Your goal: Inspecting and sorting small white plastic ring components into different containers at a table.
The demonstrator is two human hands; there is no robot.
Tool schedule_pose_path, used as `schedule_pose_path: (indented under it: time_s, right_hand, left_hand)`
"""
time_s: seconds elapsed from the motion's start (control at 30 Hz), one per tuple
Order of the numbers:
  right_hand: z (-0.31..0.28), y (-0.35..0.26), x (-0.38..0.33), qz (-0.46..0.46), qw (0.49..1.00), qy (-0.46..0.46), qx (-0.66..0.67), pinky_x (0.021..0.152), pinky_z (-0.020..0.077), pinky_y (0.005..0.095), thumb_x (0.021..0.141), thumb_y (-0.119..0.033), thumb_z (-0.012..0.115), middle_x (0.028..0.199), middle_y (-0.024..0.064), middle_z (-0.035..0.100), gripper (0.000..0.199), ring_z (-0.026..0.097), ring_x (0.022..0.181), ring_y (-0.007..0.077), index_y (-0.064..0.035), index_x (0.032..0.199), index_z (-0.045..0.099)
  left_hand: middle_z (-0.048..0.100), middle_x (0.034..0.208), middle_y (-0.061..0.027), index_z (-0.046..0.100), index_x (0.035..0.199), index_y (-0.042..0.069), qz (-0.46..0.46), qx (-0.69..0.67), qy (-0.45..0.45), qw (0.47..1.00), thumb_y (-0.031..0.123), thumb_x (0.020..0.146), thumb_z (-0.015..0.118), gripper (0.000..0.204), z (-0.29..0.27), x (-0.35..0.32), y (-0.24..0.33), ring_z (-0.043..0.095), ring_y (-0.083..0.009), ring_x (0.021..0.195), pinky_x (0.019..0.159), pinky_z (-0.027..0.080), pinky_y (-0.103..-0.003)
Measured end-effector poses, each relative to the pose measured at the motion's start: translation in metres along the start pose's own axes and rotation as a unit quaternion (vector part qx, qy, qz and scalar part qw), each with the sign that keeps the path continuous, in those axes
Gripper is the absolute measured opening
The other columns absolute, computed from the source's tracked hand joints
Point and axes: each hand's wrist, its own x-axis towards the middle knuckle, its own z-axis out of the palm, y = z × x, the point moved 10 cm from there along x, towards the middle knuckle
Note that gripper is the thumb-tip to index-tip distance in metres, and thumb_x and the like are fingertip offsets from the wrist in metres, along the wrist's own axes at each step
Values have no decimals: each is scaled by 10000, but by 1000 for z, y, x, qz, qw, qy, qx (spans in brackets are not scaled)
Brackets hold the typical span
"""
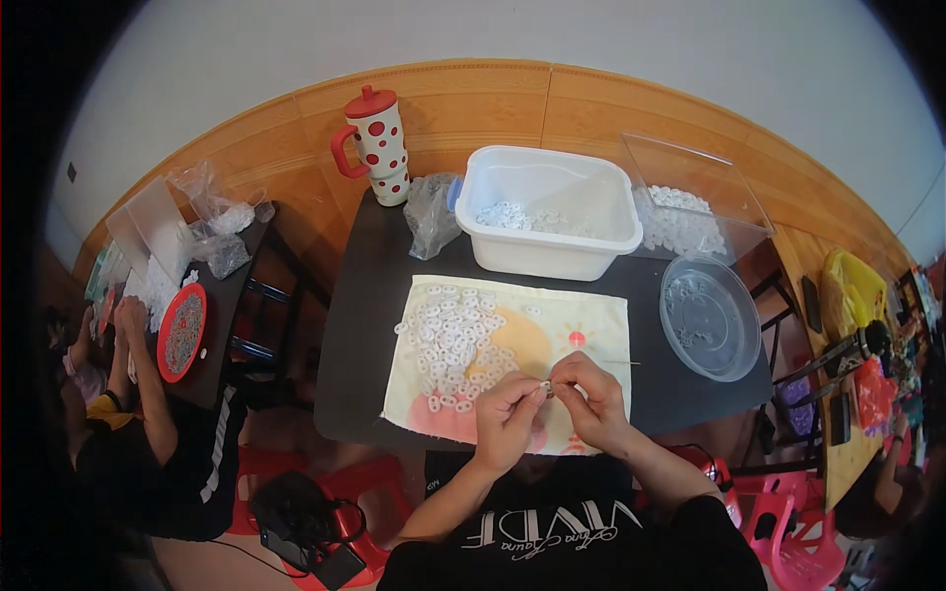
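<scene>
Both hands meet above the front of a pale yellow patterned cloth [613, 335]. My left hand [506, 418] pinches a small white two-holed plastic piece [545, 386] between thumb and fingertips. From the other side, the fingers of my right hand [589, 402] close on the same piece; anything else between them is too small to make out. Left of the hands, a loose heap of similar white pieces [453, 335] covers much of the cloth. A thin metal pin-like tool [621, 362] lies over the cloth's right edge.
Behind the cloth stands a white tub [552, 258] holding white pieces. At right are a round clear dish [741, 364] with small metallic parts and a clear box [680, 150] of white pieces. A spotted tumbler [379, 148] and plastic bag [432, 212] stand back left. Co-workers sit at both sides.
</scene>
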Motion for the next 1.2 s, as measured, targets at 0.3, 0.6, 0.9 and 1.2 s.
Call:
schedule_pose_path:
  time_s: [0.3,0.6,0.9,1.2]
  right_hand:
    - [-1,24,-15,129,982,26,133,786,449,242,864,89,630,1010,91,611,196,583,915,144,31,1051,644]
    - [-2,21,-11,89,991,69,72,799,450,249,846,99,649,1004,112,616,139,582,933,158,34,968,649]
    - [3,9,-2,64,996,32,60,810,441,258,857,100,624,961,108,606,100,570,907,166,27,924,623]
    - [3,11,8,69,993,-51,78,774,448,257,880,79,609,942,93,599,70,568,869,157,25,925,609]
  left_hand:
    - [627,860,-39,693,986,-59,-29,-77,20,996,-1,931,626,104,-7,3,-11,536,-74,737,638,419,-209]
    - [628,1082,-126,699,1051,-39,80,53,55,994,-34,894,643,167,-7,-3,11,595,-173,951,803,473,-263]
    - [631,1074,-153,691,1086,-28,196,239,73,948,-4,890,648,202,-4,-4,44,620,-220,927,786,487,-278]
    - [639,1002,-114,669,1104,-27,46,55,-28,997,-45,902,602,214,-12,14,17,620,-171,897,773,487,-266]
